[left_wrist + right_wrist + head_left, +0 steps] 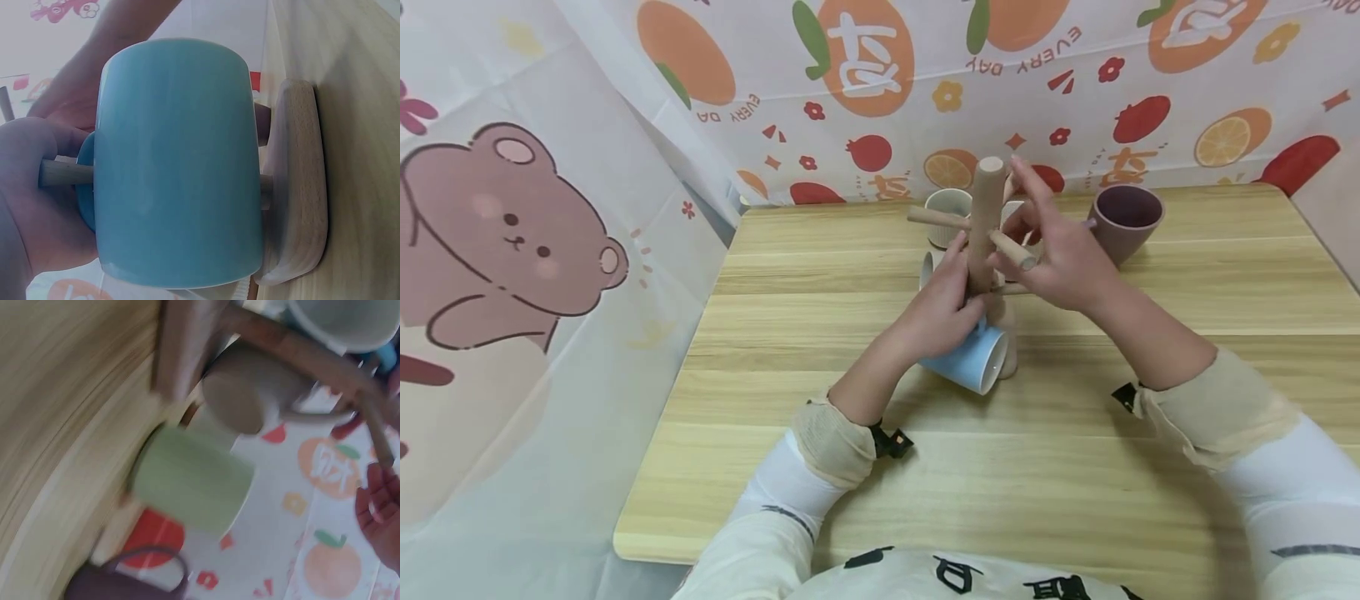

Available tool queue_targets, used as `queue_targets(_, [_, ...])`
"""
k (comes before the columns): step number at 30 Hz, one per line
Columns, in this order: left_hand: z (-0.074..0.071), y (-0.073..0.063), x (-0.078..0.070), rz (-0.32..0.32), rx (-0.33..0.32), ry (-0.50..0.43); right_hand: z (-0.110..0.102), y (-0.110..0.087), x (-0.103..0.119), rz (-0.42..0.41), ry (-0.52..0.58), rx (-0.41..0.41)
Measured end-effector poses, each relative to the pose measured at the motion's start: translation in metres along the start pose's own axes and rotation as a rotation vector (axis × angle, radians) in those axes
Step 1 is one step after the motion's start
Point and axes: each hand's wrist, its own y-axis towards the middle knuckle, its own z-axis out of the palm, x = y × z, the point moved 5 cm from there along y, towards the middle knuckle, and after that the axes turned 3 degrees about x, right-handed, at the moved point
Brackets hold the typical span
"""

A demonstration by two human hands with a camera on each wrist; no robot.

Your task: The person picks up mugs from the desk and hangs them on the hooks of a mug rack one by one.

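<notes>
Wooden rack (987,225), blue mug (178,164) on peg (64,174)

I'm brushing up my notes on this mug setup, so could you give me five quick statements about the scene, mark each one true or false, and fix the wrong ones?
1. The blue mug is tilted and off the table. True.
2. In the head view, the purple mug is right of the wooden mug stand. True.
3. The purple mug hangs from the stand. False: it stands on the table.
4. Both hands are well away from the stand. False: the left hand and right hand are at it.
5. A bear picture shows at the head view's left. True.
</notes>
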Motion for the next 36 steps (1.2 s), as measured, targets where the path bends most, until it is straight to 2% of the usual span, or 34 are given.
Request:
queue_targets(2, [0.000,0.000,0.000,-0.014,-0.003,0.001,-0.007,-0.003,-0.007,-0.048,-0.044,-0.024])
queue_targets(4, [0.000,0.000,0.001,-0.028,0.000,0.004,-0.013,-0.005,-0.017,-0.060,-0.082,-0.050])
queue_targets(7, [0.000,-0.001,0.001,-0.040,0.006,0.007,-0.020,-0.008,-0.034,-0.047,-0.169,-0.093])
queue_targets(11, [0.001,-0.002,0.002,-0.052,0.018,0.011,-0.029,-0.010,-0.056,-0.020,-0.304,-0.102])
queue_targets(14, [0.002,-0.001,0.002,-0.055,0.020,0.016,-0.035,-0.008,-0.076,0.040,-0.426,-0.036])
queue_targets(19, [0.002,-0.001,0.003,-0.062,0.017,0.029,-0.044,-0.010,-0.116,0.222,-0.579,0.137])
queue_targets(24, [0.003,-0.001,0.003,-0.080,0.031,0.035,-0.050,-0.023,-0.153,0.375,-0.611,0.235])
queue_targets(29, [0.003,-0.001,0.003,-0.095,0.033,0.039,-0.050,-0.032,-0.176,0.511,-0.623,0.339])
queue_targets(36, [0.001,-0.002,0.003,-0.076,0.026,0.032,-0.047,-0.032,-0.182,0.549,-0.664,0.407])
